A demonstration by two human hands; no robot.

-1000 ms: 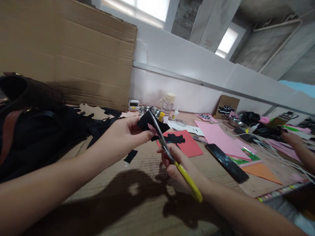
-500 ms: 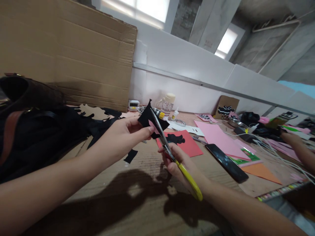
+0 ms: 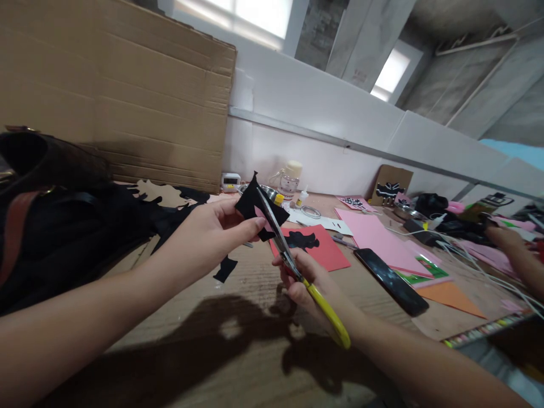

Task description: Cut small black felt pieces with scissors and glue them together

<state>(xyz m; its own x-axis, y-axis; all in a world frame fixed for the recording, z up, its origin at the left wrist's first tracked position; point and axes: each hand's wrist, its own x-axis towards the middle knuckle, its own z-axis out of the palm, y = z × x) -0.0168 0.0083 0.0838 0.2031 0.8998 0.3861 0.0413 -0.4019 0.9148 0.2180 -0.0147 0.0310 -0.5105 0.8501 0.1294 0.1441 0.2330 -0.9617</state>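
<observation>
Pinched between thumb and fingers of my left hand (image 3: 225,226) is a piece of black fabric (image 3: 249,199) with a small pink paper piece (image 3: 259,220) against it. My right hand (image 3: 308,277) grips scissors (image 3: 323,309) with yellow handles. Their blades lie across the black fabric, pointing up and left, and the blades look nearly closed. Whether they are cutting at this instant I cannot tell. Below the hands, a small black scrap (image 3: 225,269) rests on the table (image 3: 191,340). Behind the scissors lies a red sheet (image 3: 334,255) bearing a black cut-out shape (image 3: 304,240).
A black phone (image 3: 391,280) and pink sheets (image 3: 382,241) lie to the right, near white cables (image 3: 463,255). A bottle (image 3: 289,180) and glue bottle (image 3: 302,197) stand at the back. A dark bag (image 3: 63,238) fills the left. Another person's arm (image 3: 516,249) reaches in at far right.
My left hand and the black fabric have shifted slightly left. The scissor blades have moved slightly left with them. At far right, the other person's hand has moved a little.
</observation>
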